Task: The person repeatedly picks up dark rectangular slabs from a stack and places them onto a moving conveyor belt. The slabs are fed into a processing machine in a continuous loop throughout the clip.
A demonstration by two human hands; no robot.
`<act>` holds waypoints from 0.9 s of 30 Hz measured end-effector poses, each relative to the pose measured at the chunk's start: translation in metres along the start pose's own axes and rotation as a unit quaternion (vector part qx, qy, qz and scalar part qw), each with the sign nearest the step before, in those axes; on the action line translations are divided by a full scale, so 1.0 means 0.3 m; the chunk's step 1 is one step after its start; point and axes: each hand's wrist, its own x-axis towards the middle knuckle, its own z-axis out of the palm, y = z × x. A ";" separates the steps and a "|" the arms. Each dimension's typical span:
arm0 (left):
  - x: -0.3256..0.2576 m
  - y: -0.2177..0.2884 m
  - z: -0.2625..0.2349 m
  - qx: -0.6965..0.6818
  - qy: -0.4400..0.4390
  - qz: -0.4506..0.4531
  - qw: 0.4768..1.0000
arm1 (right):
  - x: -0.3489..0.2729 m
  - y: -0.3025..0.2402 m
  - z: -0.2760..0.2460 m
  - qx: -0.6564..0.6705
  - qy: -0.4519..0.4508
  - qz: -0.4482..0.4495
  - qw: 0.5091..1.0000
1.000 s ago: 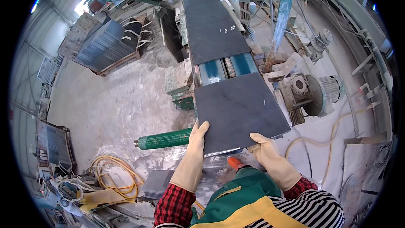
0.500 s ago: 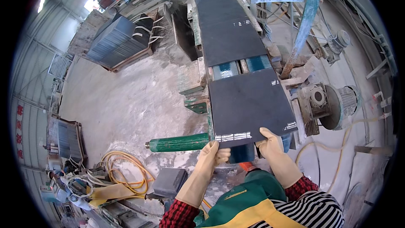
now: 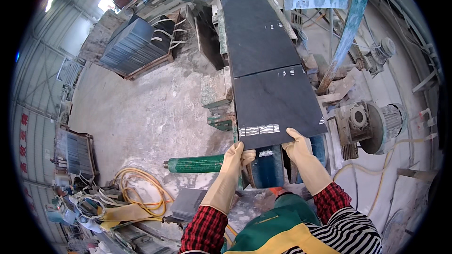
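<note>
The person's left hand is gripping the near left corner of a dark slab; the right hand is pinching its near edge, thumb on top. The slab is lying right of the frame's centre, partly over blue belts, its far edge sitting close against another slab. A green roller is jutting out below centre.

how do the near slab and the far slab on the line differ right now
The near slab has the left hand and right hand at its near edge; the far slab has no hand at it. The near slab shows a broad white glint near that edge, the far slab only small ones toward its right side. Both are dark, flat and smooth.
</note>
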 end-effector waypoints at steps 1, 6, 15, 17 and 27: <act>0.010 0.004 -0.002 -0.001 -0.004 0.002 1.000 | 0.006 -0.001 0.005 -0.005 0.000 0.004 1.000; 0.055 -0.003 -0.014 -0.023 0.005 -0.007 1.000 | 0.041 0.008 -0.002 0.005 -0.006 0.002 1.000; 0.062 0.017 0.021 -0.029 0.013 -0.002 0.999 | -0.012 -0.021 0.072 -0.001 0.020 -0.021 1.000; 0.077 0.005 0.009 -0.027 0.015 0.002 1.000 | 0.024 -0.021 0.037 -0.036 0.017 -0.004 0.999; 0.103 0.028 -0.006 -0.024 0.037 -0.021 0.999 | -0.043 -0.161 0.137 -0.236 0.012 0.226 0.945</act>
